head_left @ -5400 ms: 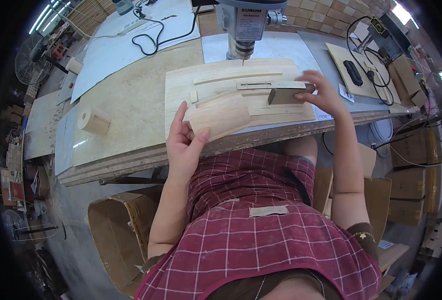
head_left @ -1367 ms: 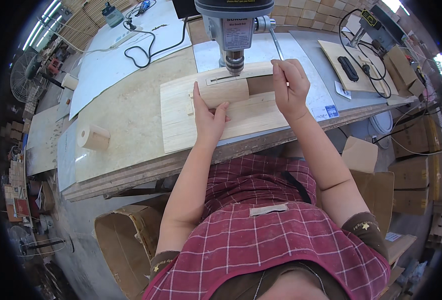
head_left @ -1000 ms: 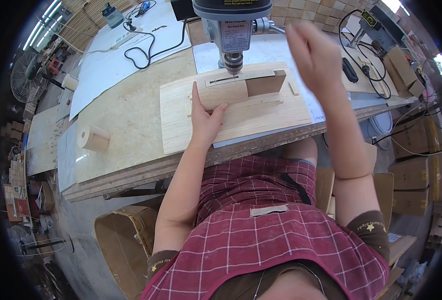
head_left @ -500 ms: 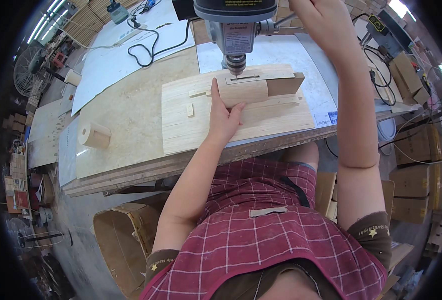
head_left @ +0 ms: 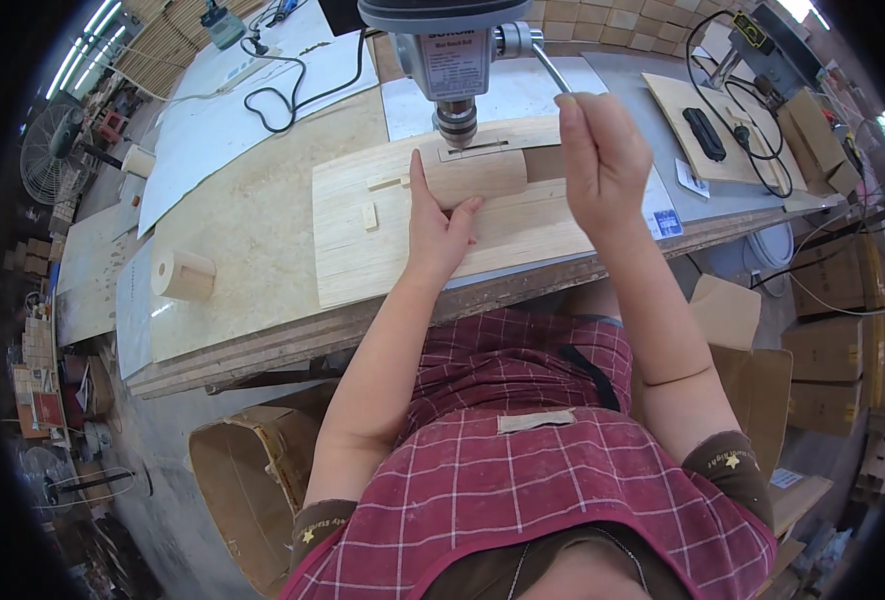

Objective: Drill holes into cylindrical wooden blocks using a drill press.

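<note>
1. We see the drill press [head_left: 450, 60] standing at the far side of the counter [head_left: 253, 240], and we tell every place from it.
2. Right under the drill press lies a short round wooden block [head_left: 483, 178]. It rests on a flat pale board [head_left: 363, 255] that lies on the counter.
3. Our left hand [head_left: 441, 225] lies flat and open, just in front of the drill press. Its fingertips press on the wooden block and its palm rests on the board.
4. Our right hand [head_left: 603, 160] is just to the right of the drill press. It is closed around the thin metal handle [head_left: 551, 65] that sticks out of the drill press.
5. Half a second ago the right hand was up higher, at the top edge of the picture. Now it has come down lower, with the handle in it.
6. The left hand has stayed on the wooden block, and the block has stayed under the drill press.
7. Well to the left of the drill press, a small wooden roll [head_left: 185, 275] sits on the counter.
8. Far to the right of the drill press, a black thing [head_left: 708, 133] lies on a thin board, with a black cord beside it.
</note>
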`<state>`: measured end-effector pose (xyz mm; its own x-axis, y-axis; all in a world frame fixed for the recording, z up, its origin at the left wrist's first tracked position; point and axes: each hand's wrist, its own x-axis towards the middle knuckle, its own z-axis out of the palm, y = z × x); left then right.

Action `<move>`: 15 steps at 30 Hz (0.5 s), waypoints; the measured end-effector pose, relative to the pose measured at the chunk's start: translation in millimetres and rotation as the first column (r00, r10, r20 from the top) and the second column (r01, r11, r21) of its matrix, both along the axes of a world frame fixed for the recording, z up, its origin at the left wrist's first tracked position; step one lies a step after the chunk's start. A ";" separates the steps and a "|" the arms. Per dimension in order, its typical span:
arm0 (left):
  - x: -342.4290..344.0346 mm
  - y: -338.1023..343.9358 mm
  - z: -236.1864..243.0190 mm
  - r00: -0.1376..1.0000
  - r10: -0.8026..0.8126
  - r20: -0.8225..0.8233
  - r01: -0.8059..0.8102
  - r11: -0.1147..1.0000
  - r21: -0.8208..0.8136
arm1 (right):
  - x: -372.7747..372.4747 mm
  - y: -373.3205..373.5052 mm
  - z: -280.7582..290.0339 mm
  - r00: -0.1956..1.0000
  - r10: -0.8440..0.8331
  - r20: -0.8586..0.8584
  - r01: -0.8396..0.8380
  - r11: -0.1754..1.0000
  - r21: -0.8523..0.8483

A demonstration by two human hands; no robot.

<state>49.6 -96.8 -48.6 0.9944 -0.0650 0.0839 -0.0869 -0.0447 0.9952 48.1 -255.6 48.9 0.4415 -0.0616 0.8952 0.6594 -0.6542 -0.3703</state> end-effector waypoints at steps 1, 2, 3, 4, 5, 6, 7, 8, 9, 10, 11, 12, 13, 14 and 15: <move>-0.4 0.0 0.0 1.000 0.002 0.012 -0.002 1.000 0.005 | 0.5 0.9 -6.9 1.000 -0.004 -0.002 0.004 1.000 0.001; -0.1 0.3 0.3 1.000 0.002 0.000 -0.002 1.000 0.009 | 1.9 1.9 -13.6 1.000 0.014 0.017 -0.015 1.000 0.025; -0.1 0.7 0.6 1.000 -0.002 -0.007 0.002 1.000 0.011 | 3.4 2.2 -20.1 0.999 0.029 0.019 -0.030 0.998 0.053; 0.0 0.9 0.8 1.000 -0.005 -0.014 0.005 1.000 0.012 | 5.0 0.9 -25.8 0.999 0.043 0.020 -0.044 0.998 0.040; 0.5 1.1 1.2 1.000 -0.006 -0.013 0.006 1.000 0.012 | 8.6 1.5 -31.4 0.998 0.050 0.042 -0.051 0.998 0.036; 0.1 1.2 1.3 1.000 -0.008 -0.023 0.008 1.000 0.016 | 11.6 3.1 -37.5 0.996 0.058 0.074 -0.061 0.997 0.039; -0.2 1.3 1.4 0.999 -0.011 -0.037 0.012 1.000 0.027 | 13.6 4.1 -42.9 0.992 0.066 0.106 -0.071 0.997 0.041; -0.2 0.9 1.6 0.999 -0.013 -0.030 0.014 1.000 0.017 | 15.3 4.5 -47.1 0.992 0.064 0.108 -0.069 0.997 0.040; -0.6 0.5 1.6 1.000 -0.003 -0.021 0.004 1.000 0.025 | 16.7 5.2 -50.7 0.991 0.060 0.119 -0.066 0.997 0.049; -1.0 0.3 1.6 1.000 0.003 -0.002 -0.003 0.999 0.032 | 17.7 5.2 -53.1 0.991 0.055 0.118 -0.062 0.996 0.061; -1.2 0.3 1.7 1.000 0.008 -0.011 -0.008 0.999 0.031 | 17.8 5.5 -54.4 0.990 0.057 0.129 -0.065 0.996 0.056; -1.3 0.3 1.8 1.000 0.008 -0.014 -0.008 0.999 0.043 | 16.8 5.2 -53.9 0.993 0.058 0.101 -0.064 0.996 0.059; -1.2 0.5 1.8 1.000 0.008 -0.016 -0.007 0.998 0.055 | 15.0 4.4 -51.3 0.996 0.057 0.073 -0.062 0.996 0.062; -0.9 0.5 1.8 1.000 0.005 -0.013 -0.004 0.999 0.053 | 13.2 3.7 -46.5 0.996 0.055 0.076 -0.060 0.996 0.060; -0.5 0.4 1.6 1.000 0.010 0.008 -0.010 0.999 0.043 | 11.2 2.5 -39.0 0.996 0.061 0.063 -0.061 0.998 0.005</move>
<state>49.0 -96.5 -47.0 0.9943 -0.0587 0.0886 -0.0936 -0.0883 0.9917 59.3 -253.1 9.8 0.3875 -0.0424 0.9209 0.7203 -0.6095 -0.3312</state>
